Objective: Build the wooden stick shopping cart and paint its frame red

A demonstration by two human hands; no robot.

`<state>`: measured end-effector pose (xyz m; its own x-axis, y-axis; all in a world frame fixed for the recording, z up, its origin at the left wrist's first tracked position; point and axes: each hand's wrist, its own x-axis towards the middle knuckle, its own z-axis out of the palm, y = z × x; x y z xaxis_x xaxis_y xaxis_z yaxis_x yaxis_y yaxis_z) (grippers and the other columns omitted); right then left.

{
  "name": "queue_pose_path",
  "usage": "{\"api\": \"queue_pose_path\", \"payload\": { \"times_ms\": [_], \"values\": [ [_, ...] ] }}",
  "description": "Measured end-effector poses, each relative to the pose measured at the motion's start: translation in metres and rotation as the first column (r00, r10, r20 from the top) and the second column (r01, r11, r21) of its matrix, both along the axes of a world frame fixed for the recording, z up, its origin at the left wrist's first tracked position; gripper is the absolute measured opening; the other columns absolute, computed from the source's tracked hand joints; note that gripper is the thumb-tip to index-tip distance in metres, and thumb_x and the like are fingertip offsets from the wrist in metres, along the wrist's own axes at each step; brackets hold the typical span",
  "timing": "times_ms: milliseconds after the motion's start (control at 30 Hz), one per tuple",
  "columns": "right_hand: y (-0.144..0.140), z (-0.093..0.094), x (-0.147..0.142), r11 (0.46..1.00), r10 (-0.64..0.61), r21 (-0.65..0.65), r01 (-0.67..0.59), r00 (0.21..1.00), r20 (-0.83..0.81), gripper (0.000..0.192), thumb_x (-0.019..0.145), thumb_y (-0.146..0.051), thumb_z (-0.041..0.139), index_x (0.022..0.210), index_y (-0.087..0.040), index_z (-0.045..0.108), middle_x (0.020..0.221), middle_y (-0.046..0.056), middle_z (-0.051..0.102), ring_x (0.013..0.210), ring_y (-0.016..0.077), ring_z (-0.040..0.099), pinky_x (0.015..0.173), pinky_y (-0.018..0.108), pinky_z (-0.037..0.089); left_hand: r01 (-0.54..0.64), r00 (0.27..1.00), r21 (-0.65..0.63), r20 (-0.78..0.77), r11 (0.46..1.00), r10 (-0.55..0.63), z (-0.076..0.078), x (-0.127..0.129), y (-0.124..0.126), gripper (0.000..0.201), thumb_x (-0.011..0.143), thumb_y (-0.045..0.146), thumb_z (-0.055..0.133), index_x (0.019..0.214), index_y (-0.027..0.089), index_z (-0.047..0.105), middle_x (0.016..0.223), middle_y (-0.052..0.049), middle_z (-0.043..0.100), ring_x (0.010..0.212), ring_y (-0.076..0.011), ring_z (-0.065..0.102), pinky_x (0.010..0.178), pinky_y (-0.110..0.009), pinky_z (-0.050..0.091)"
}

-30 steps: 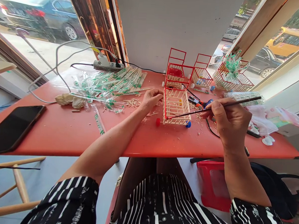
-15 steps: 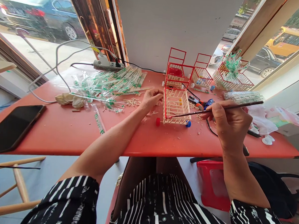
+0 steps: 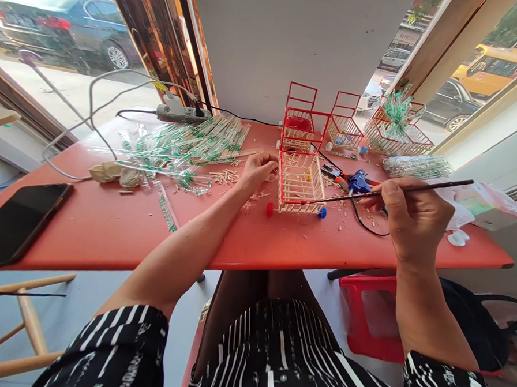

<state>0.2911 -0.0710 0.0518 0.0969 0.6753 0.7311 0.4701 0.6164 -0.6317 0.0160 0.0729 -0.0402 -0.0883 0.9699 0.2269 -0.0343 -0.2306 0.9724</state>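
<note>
A small cart model [image 3: 299,184] of pale sticks with a red frame and red and blue wheels stands on the red table [image 3: 109,226]. My left hand [image 3: 257,169] rests against the cart's left side, fingers curled at its top corner. My right hand [image 3: 413,219] is shut on a thin dark paintbrush [image 3: 397,190]. The brush tip reaches the cart's front right edge. A blue glue gun [image 3: 358,179] lies just behind the brush.
Several wrapped chopsticks [image 3: 192,144] and wood chips litter the left middle. More red cart models [image 3: 323,124] stand at the back, a power strip [image 3: 180,113] beside them. A black phone [image 3: 16,221] lies far left. A red bin [image 3: 365,314] is under the table.
My right hand has drawn the paintbrush to the right, its tip sliding along the cart's front edge toward the right corner. The left hand stays on the cart.
</note>
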Motion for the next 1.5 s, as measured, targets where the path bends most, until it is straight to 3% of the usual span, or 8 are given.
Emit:
{"api": "queue_pose_path", "payload": {
  "times_ms": [133,367,533,733,1167,1400,1500],
  "values": [
    [-0.004,0.005,0.007,0.999,-0.031,0.033,0.031,0.999,0.014,0.016,0.098,-0.026,0.074,0.087,-0.019,0.082,0.067,0.001,0.081,0.058,0.0155,0.079,0.059,0.023,0.061,-0.008,1.000,0.000,-0.008,1.000,0.008,0.000,0.000,-0.001,0.014,0.066,0.019,0.059,0.069,0.017,0.073,0.066,0.000,0.068,0.063,-0.0124,0.059,0.060,-0.020,0.048],
    [-0.003,0.008,0.026,0.991,-0.095,0.095,0.091,0.995,0.036,0.015,0.095,-0.024,0.074,0.083,-0.020,0.081,0.062,0.000,0.078,0.051,0.0143,0.074,0.054,0.023,0.058,0.044,0.999,0.029,0.030,0.999,-0.045,-0.004,-0.001,0.003,0.012,0.064,0.023,0.062,0.067,0.018,0.072,0.066,-0.001,0.068,0.063,-0.0123,0.059,0.059,-0.020,0.047],
    [-0.001,0.006,0.024,0.990,-0.040,0.136,0.042,0.999,-0.018,0.015,0.095,-0.022,0.074,0.083,-0.019,0.082,0.062,0.000,0.078,0.050,0.0143,0.073,0.052,0.023,0.056,0.042,0.999,0.028,0.027,0.999,-0.043,-0.005,-0.002,0.002,0.011,0.064,0.025,0.063,0.067,0.018,0.071,0.070,-0.002,0.070,0.066,-0.0134,0.062,0.062,-0.022,0.049],
    [-0.004,0.003,0.010,0.999,-0.015,0.034,0.015,1.000,-0.002,0.016,0.099,-0.029,0.075,0.087,-0.021,0.083,0.068,-0.001,0.081,0.058,0.0153,0.079,0.059,0.024,0.060,0.033,0.999,0.015,0.006,0.999,-0.033,-0.007,-0.002,0.003,0.012,0.068,0.025,0.065,0.071,0.018,0.074,0.071,-0.002,0.071,0.066,-0.0138,0.062,0.062,-0.022,0.050],
    [-0.009,0.010,0.022,0.988,-0.106,0.121,0.098,0.992,0.064,0.015,0.095,-0.024,0.072,0.083,-0.022,0.081,0.064,0.000,0.078,0.055,0.0170,0.077,0.059,0.026,0.062,0.037,0.999,0.011,0.025,0.999,-0.037,-0.002,-0.001,-0.001,0.011,0.067,0.022,0.063,0.069,0.018,0.073,0.068,0.000,0.069,0.065,-0.0127,0.061,0.064,-0.022,0.050],
    [-0.013,0.013,0.018,0.991,-0.132,0.047,0.129,0.988,0.081,0.017,0.097,-0.027,0.072,0.085,-0.021,0.081,0.068,0.003,0.081,0.056,0.0170,0.077,0.057,0.026,0.060,0.028,0.999,0.004,0.025,1.000,-0.028,-0.001,0.000,-0.002,0.010,0.067,0.022,0.063,0.068,0.018,0.073,0.067,0.000,0.068,0.064,-0.0123,0.060,0.063,-0.021,0.049],
    [-0.013,0.016,0.018,0.990,-0.123,0.071,0.118,0.990,0.069,0.016,0.096,-0.026,0.073,0.084,-0.021,0.081,0.065,0.001,0.079,0.055,0.0160,0.076,0.057,0.025,0.060,0.032,0.999,0.001,0.022,0.999,-0.032,0.000,0.000,-0.003,0.010,0.067,0.022,0.064,0.069,0.018,0.072,0.068,0.000,0.068,0.065,-0.0127,0.060,0.064,-0.022,0.050]
  ]
}}
